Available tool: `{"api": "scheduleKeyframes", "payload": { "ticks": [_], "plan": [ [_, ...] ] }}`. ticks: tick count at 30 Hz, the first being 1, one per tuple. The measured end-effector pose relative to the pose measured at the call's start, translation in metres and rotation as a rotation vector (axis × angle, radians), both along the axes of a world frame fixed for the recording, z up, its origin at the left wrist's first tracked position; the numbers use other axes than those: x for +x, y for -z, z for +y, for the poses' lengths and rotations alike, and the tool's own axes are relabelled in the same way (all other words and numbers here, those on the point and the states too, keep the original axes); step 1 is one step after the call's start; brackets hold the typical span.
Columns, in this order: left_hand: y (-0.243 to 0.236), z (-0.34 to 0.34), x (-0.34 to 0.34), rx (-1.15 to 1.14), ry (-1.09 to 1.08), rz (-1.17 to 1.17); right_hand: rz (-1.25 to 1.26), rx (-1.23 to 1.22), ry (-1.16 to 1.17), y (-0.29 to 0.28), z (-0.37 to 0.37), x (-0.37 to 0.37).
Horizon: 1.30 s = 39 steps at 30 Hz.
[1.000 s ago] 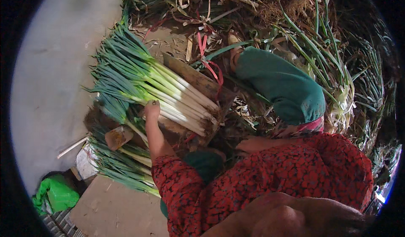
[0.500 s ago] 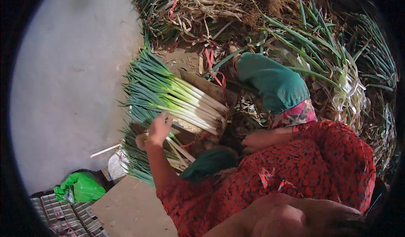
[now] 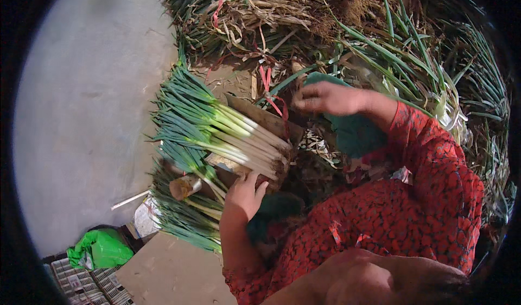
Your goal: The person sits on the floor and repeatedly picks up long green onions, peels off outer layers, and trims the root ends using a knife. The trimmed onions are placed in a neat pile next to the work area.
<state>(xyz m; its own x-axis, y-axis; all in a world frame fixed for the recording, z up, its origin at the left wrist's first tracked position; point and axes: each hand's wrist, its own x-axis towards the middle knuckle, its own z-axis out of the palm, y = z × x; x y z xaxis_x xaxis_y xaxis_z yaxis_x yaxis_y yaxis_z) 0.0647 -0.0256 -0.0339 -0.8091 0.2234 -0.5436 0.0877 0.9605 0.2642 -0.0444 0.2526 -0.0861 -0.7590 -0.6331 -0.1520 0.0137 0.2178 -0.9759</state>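
Observation:
A row of green onions [image 3: 244,128] lies side by side in front of me, dark leaves to the left and white stems with brown roots to the right. My left hand [image 3: 243,197] is at the near edge of this row, fingers spread by the lowest stems; whether it touches them I cannot tell. My right hand [image 3: 327,98] reaches over teal cloth [image 3: 355,134] on my leg, its fingers stretched left and nothing visible in them. Just left of these fingers hang pink ties [image 3: 266,79]. More green onions [image 3: 187,215] lie below the row.
A round brown stub [image 3: 184,187] stands beside my left hand. Heaped onions with dry leaves [image 3: 293,6] fill the far side, and loose long-leaved onions [image 3: 401,60] the right. Cardboard [image 3: 173,269], a green plastic bag [image 3: 103,248] and slatted crates [image 3: 81,280] sit near left.
My left hand has moved right and nearer, from the leaves towards the root ends. My right hand has risen from my lap to above the teal cloth.

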Motion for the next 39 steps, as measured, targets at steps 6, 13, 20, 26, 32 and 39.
{"api": "scheduleKeyframes", "payload": {
  "ticks": [6, 13, 20, 26, 32, 39],
  "plan": [
    [0.007, -0.002, -0.013, 0.09, 0.113, -0.061, 0.405, 0.553, 0.642, 0.099, 0.073, -0.131],
    [0.022, -0.008, -0.044, 0.262, 0.089, -0.006, 0.599, 1.145, 0.91, 0.165, 0.198, -0.267],
    [0.037, -0.013, -0.065, 0.124, -0.014, -0.075, 0.416, 1.362, 0.831, 0.115, 0.144, -0.269],
    [0.051, -0.007, -0.062, 0.045, -0.013, -0.173, 0.434, 1.33, 0.819, 0.099, 0.137, -0.275],
    [0.06, 0.0, -0.057, 0.034, 0.03, -0.152, 0.109, 1.365, 0.378, 0.02, 0.09, -0.25],
    [0.061, 0.017, -0.057, 0.058, 0.093, -0.118, 0.544, 1.251, 0.407, 0.086, 0.067, -0.231]
  ]
}}
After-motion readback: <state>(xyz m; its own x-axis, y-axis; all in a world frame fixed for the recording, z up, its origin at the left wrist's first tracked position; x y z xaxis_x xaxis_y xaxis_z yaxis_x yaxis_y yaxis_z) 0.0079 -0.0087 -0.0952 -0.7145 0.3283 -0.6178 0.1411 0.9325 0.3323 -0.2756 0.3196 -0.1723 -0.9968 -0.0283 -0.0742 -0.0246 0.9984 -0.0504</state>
